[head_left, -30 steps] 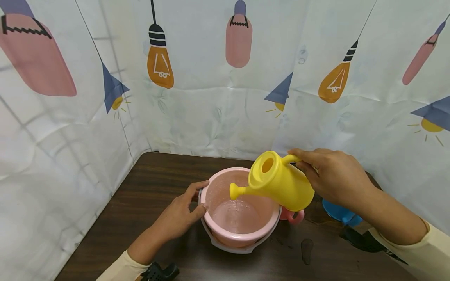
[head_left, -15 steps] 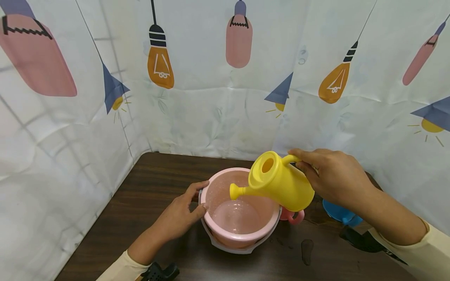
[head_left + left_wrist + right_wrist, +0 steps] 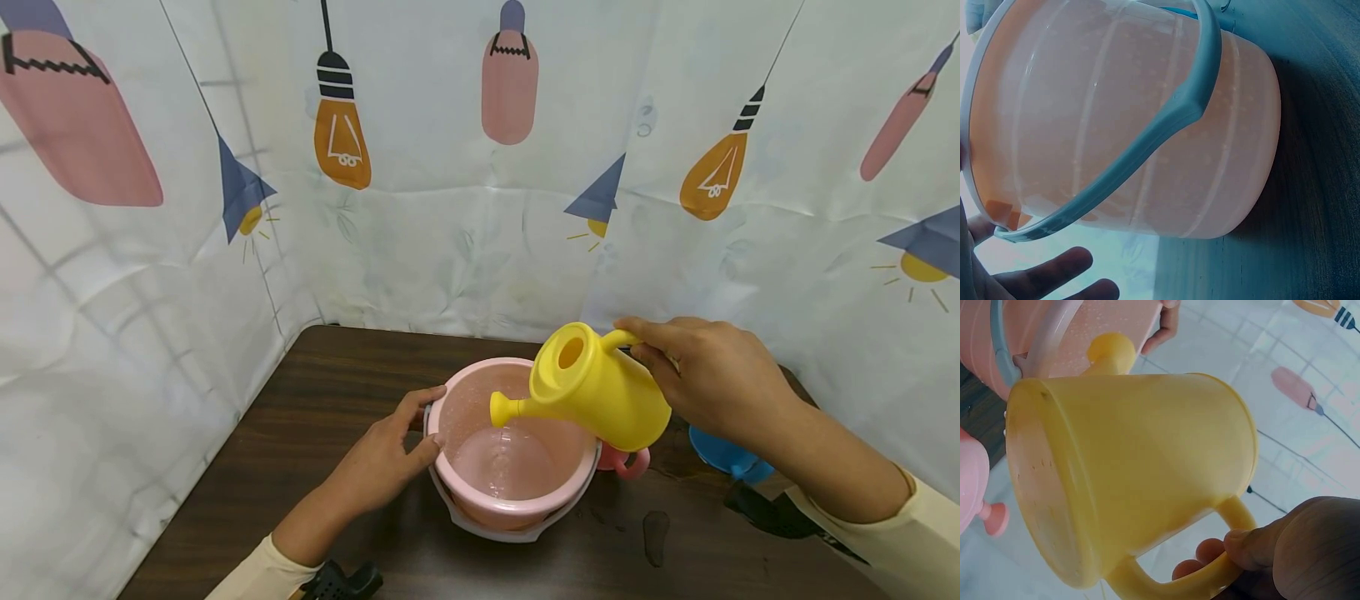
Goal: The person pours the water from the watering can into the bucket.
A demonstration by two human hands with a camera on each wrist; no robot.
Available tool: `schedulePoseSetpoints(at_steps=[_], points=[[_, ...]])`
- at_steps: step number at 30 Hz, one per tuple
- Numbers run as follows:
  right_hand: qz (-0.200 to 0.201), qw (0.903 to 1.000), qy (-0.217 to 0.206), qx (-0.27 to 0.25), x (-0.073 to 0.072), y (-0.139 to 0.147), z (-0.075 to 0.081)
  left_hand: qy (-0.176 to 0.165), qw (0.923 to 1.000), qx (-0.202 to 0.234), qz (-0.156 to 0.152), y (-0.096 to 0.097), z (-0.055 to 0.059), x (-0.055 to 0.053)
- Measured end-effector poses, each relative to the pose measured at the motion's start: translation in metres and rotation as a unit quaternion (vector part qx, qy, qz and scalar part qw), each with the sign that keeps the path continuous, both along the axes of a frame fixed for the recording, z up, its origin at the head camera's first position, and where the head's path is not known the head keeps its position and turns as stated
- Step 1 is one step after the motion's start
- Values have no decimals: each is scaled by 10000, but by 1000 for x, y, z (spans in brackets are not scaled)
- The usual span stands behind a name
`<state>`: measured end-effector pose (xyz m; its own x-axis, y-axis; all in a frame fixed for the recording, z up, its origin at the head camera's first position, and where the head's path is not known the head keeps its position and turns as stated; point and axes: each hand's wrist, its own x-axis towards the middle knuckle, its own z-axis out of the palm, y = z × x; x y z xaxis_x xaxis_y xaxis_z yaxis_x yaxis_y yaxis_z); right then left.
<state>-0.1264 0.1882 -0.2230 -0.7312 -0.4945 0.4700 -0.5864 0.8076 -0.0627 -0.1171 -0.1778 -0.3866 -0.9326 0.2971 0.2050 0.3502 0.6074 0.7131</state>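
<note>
One round pink plastic bucket [image 3: 517, 506] stands touched, likely steadied, by our loosely spread left hand [image 3: 386, 458]; above it our right hand [image 3: 705, 375] grips the yellow plastic watering can [image 3: 600, 400], seemingly tilted to pour.

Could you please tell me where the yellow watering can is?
In the head view, the yellow watering can is right of centre, held by its handle in the right hand, its spout over the pink bucket.

left hand [image 3: 390, 457]: thumb spread | right hand [image 3: 708, 375]: higher, fingers curled
</note>
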Motion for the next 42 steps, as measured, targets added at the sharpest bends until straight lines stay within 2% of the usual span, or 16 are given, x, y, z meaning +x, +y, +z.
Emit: schedulePoseSetpoints(at_steps=[24, 42], points=[[-15, 10000, 70, 43, -1, -3, 0, -121, 9999, 45, 36, 1, 2, 0], [120, 9994, 311, -6, -2, -6, -1, -21, 10000, 37, 33, 1, 1, 0]])
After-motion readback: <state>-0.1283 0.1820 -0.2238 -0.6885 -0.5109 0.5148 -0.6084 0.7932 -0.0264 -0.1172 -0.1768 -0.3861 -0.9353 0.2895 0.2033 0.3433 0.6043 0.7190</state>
